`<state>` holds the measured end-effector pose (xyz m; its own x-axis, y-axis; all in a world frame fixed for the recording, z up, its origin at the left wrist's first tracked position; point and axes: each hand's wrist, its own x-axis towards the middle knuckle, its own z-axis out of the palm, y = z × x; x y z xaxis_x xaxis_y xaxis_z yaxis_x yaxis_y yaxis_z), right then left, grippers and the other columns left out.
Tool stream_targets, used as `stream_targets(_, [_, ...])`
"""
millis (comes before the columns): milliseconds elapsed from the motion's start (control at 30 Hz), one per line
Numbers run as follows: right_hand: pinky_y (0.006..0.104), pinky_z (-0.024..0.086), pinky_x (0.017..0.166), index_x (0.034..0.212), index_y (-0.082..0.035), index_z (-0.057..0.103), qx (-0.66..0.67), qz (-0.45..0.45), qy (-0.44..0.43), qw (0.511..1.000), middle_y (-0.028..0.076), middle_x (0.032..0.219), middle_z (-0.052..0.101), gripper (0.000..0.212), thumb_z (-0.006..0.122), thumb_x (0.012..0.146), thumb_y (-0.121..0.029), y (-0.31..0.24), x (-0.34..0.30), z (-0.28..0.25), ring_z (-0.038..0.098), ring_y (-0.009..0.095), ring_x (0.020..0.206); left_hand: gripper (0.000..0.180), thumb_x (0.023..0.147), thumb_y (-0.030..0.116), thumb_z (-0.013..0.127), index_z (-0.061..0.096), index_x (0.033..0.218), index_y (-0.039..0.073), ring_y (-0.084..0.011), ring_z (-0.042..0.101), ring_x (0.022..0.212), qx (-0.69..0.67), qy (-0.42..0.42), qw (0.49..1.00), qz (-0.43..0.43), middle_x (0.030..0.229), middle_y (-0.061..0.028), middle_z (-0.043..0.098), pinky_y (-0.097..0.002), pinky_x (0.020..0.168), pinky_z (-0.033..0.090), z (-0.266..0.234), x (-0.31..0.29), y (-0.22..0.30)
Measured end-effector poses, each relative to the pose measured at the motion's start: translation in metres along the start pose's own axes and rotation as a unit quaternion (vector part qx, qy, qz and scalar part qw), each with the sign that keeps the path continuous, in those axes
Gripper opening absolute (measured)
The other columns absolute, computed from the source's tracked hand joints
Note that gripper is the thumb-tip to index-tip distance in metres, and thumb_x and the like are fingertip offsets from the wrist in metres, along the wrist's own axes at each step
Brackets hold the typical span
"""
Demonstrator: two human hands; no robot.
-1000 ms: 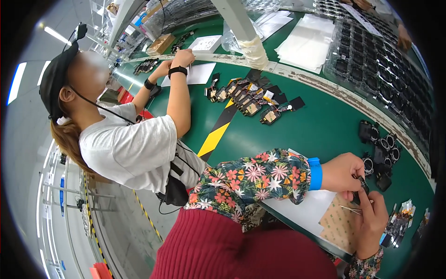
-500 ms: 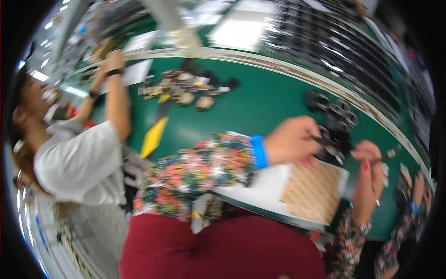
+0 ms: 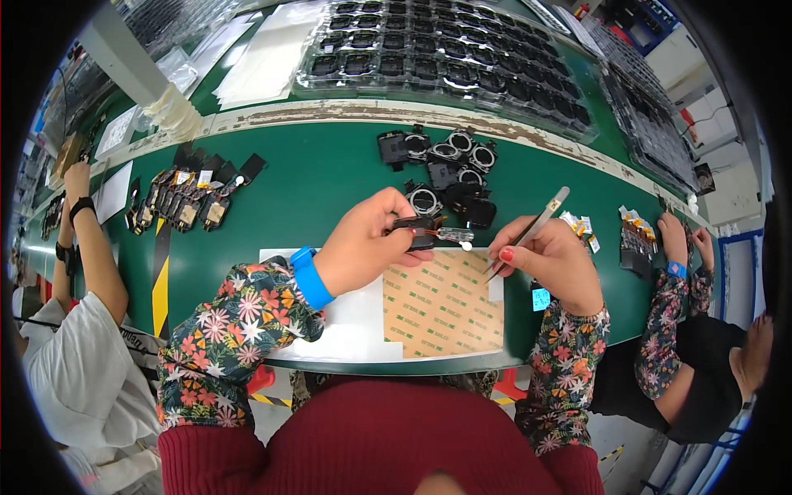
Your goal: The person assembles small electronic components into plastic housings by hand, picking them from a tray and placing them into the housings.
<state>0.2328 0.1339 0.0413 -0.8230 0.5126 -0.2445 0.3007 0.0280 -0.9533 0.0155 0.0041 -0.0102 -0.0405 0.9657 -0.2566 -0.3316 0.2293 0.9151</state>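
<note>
My left hand [image 3: 363,245], with a blue band at its wrist, pinches a small black electronic housing [image 3: 422,234] above the work sheet. From the housing, thin wires and a small pale piece [image 3: 452,235] stick out to the right. Metal tweezers [image 3: 548,211] are held in my right hand [image 3: 551,262], their tips pointing down and left, apart from the housing. Under both hands lies a tan adhesive sheet [image 3: 441,309] with green print, on a white sheet [image 3: 334,323]. Just beyond my left hand is a pile of black housings with round rings [image 3: 450,161].
Left, small battery-like assemblies [image 3: 183,202] lie by yellow-black tape [image 3: 161,293]. More parts [image 3: 637,241] lie at right, near a co-worker's hands [image 3: 678,239]. Another co-worker's arm [image 3: 95,247] reaches in at left. Trays of black parts [image 3: 445,49] stand behind the ledge [image 3: 330,110].
The view has swung from the left and steadied. My hands have come closer together over the tan sheet; the housing stays in the left hand, the tweezers in the right.
</note>
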Motion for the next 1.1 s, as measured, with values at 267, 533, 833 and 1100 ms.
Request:
stream_targets(267, [0.0231,0.051,0.065,0.089,0.005,0.06,-0.009,0.033,-0.035,0.999,0.009,0.082,0.064,0.008,0.057,0.086,-0.002,0.01,-0.007,-0.015,0.063,0.013,0.07,0.009,0.09,-0.006,0.04,0.04,0.097,-0.001,-0.0242,0.064,0.094,0.024,-0.001,0.999,0.027,0.102,-0.0151,0.057,-0.0284,0.078,0.057,-0.005,0.002,0.0])
stream_targets(533, [0.0231,0.052,0.064,0.087,0.004,0.06,0.004,0.054,-0.041,0.998,0.009,0.081,0.065,0.007,0.056,0.086,-0.002,0.014,-0.005,-0.013,0.063,0.013,0.071,0.008,0.089,-0.006,0.041,0.04,0.095,-0.001,-0.0244,0.065,0.093,0.044,0.02,0.998,0.049,0.101,-0.0145,0.057,-0.0276,0.078,0.056,0.001,-0.001,-0.003])
stream_targets(833, [0.0232,0.052,0.064,0.087,0.003,0.061,0.013,0.043,-0.056,0.997,0.009,0.079,0.065,0.008,0.059,0.087,-0.005,0.019,0.0,-0.014,0.063,0.012,0.071,0.008,0.088,-0.007,0.041,0.04,0.094,-0.002,-0.0241,0.065,0.093,0.056,0.033,0.996,0.054,0.1,-0.015,0.057,-0.0263,0.078,0.056,0.005,-0.002,-0.003])
stream_targets(1100, [0.0261,0.052,0.057,0.087,0.004,0.06,0.163,-0.037,-0.048,0.985,0.013,0.074,0.064,0.012,0.06,0.085,-0.008,0.022,-0.007,-0.038,0.064,0.018,0.064,0.01,0.086,-0.009,0.042,0.039,0.094,-0.004,-0.02,0.064,0.089,0.044,0.04,0.996,0.07,0.095,-0.0147,0.057,-0.0243,0.076,0.055,0.004,0.002,-0.004])
